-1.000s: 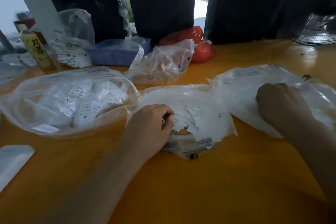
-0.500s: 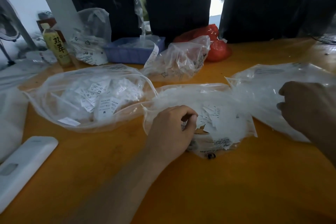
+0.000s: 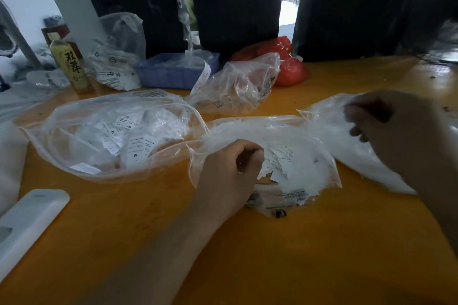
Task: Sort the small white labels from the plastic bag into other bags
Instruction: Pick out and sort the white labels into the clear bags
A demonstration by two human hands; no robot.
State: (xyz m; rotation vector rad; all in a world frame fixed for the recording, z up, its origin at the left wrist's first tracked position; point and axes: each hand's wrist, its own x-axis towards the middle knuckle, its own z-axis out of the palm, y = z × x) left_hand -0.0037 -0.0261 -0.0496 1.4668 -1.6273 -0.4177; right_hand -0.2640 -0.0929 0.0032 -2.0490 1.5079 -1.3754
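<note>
Orange tabletop (image 3: 247, 255) fills the near view, dark curtains hanging at the far side. Left hand (image 3: 230, 173) sits at the mouth of the middle plastic bag (image 3: 302, 181), fingers curled in tight, thumb against the forefinger right at the heap of small white labels (image 3: 277, 163); it looks like a pinch on labels, though exactly what lies between the fingertips is hidden. Right hand (image 3: 386, 129) is up off the table over the right-hand bag (image 3: 347, 156), fingers bent and gripping that bag's upper edge, the plastic pulled up beneath it. The hand is blurred, so the grip's detail is hard to read.

Over to the left, a big clear bag (image 3: 74, 156) lies open with more printed labels inside, size letters showing on some. Farther back, a crumpled clear bag (image 3: 238, 86) lies just in front of a red bag (image 3: 290, 67), with a blue tray (image 3: 173, 74) to their left and a yellow-labelled bottle (image 3: 71, 67) beyond that. Near left, a white remote-like device (image 3: 27, 220) lies flat on the table edge.
</note>
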